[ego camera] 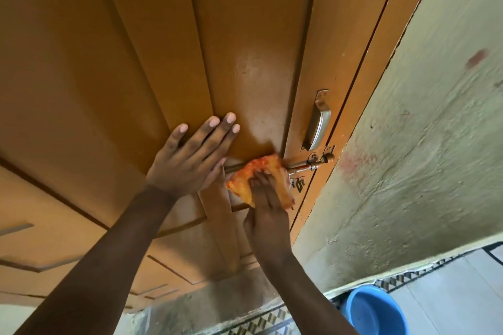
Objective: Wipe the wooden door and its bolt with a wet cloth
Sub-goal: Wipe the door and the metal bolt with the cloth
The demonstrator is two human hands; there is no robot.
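Observation:
The brown wooden door (pixel 152 57) fills most of the view. Its metal bolt (pixel 310 162) runs across the door's right edge below a silver pull handle (pixel 318 122). My left hand (pixel 190 156) lies flat on the door panel with straight, spread fingers, just left of the bolt. My right hand (pixel 268 208) presses an orange cloth (pixel 254 174) against the bolt rod, fingers laid over the cloth. The cloth covers the middle of the rod; the rod's right end and knob show.
A rough pale green wall (pixel 424 144) stands right of the door frame. A blue plastic basin (pixel 377 310) sits on the tiled floor (pixel 446 296) at the lower right, below the wall.

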